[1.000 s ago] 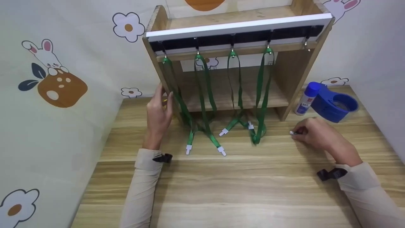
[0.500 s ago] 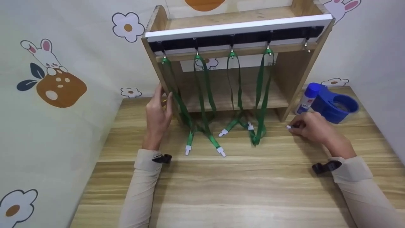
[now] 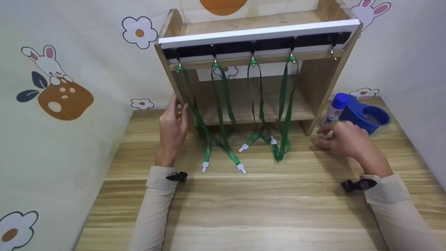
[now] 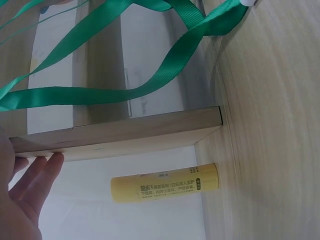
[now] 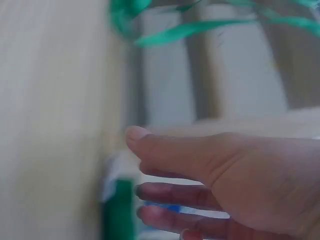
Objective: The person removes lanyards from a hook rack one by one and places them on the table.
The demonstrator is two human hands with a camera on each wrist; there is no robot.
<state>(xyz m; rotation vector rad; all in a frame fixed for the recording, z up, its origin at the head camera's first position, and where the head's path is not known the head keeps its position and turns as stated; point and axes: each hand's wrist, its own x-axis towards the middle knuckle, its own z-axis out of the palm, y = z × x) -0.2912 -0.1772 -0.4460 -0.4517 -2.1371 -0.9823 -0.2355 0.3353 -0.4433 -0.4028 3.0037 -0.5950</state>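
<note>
- A person's two hands work at a wooden rack [image 3: 322, 87] standing at the back of a wood-grain table [image 3: 244, 209].
- The left hand [image 3: 173, 130] lies flat against the rack's left side panel. Its fingers are straight and together, and the fingertips [image 4: 52, 161] touch the panel edge without curling round anything.
- The right hand [image 3: 345, 139] hovers low at the rack's right foot. Its fingers are stretched out and slightly spread, and no pinch shows.
- The right wrist view is blurred. A green strip with a white end [image 5: 117, 205] sits just past the fingers, but I cannot tell whether they touch it.
- Four green lanyards [image 3: 223, 104] hang from hooks under the rack's top rail. Their tails and white clips [image 3: 241, 168] trail onto the table in front of the rack.
- The fifth hook [image 3: 332, 52], at the rack's right end, is bare.
- A yellow glue stick [image 4: 165, 182] lies just behind the rack's left panel. A blue-capped glue stick [image 3: 334, 108] and a blue tape dispenser [image 3: 366, 118] stand just right of the rack.
- Judgement: the flat left palm suits bracing the rack. It should press squarely on the panel so the rack does not slide or tip.
- Judgement: the right hand would do best to work from the rack's open right side. That keeps it clear of the trailing lanyards and the blue-capped glue stick close by its knuckles.
</note>
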